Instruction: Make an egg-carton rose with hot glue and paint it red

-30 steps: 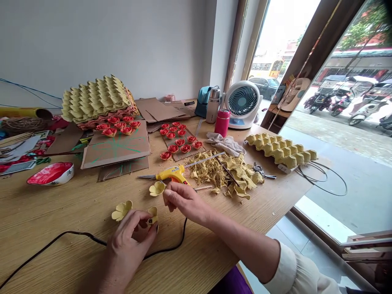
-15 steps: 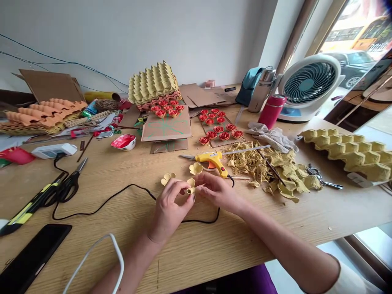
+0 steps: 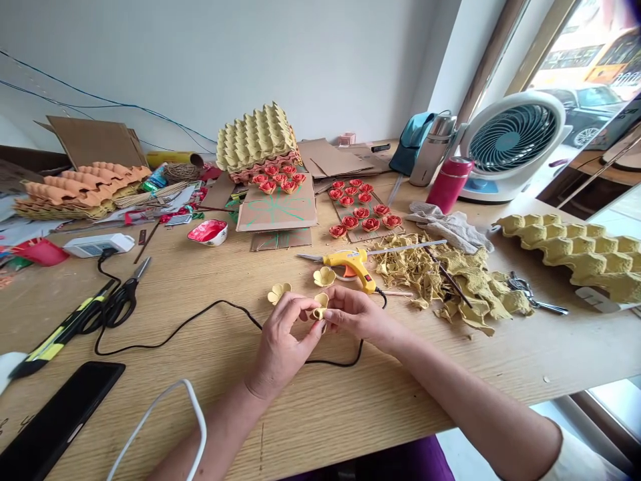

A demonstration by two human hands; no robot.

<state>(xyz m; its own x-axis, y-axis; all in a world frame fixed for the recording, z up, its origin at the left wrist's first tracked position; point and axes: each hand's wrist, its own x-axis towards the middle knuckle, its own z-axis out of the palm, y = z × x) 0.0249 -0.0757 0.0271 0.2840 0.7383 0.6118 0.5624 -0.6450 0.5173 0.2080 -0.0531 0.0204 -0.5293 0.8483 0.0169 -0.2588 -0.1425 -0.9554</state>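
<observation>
Between the fingertips of my left hand (image 3: pixel 286 334) is a small rolled piece of yellow egg-carton pulp (image 3: pixel 317 313), its round end facing me. The thumb and fingers of my right hand (image 3: pixel 358 317) pinch the same piece from the other side. Just behind it a yellow carton flower cup (image 3: pixel 322 300) shows partly, mostly hidden by my fingers. Past my hands lie two open yellow petal cups, one at the left (image 3: pixel 279 292) and one (image 3: pixel 324 276) beside the glue gun. The yellow glue gun (image 3: pixel 350 262) lies on its side, nozzle to the left.
Torn carton scraps (image 3: pixel 415 274) are heaped right of the glue gun. Red paper flowers (image 3: pixel 361 212) stand on cardboard behind. A black cord (image 3: pixel 175 341) crosses the table toward the scissors (image 3: pixel 120 300). A phone (image 3: pixel 60 421) and white cable (image 3: pixel 193 394) lie at front left.
My right thumb has come in onto the rolled piece, where before it was a little apart. The whole view has shifted slightly, so things sit a bit further right.
</observation>
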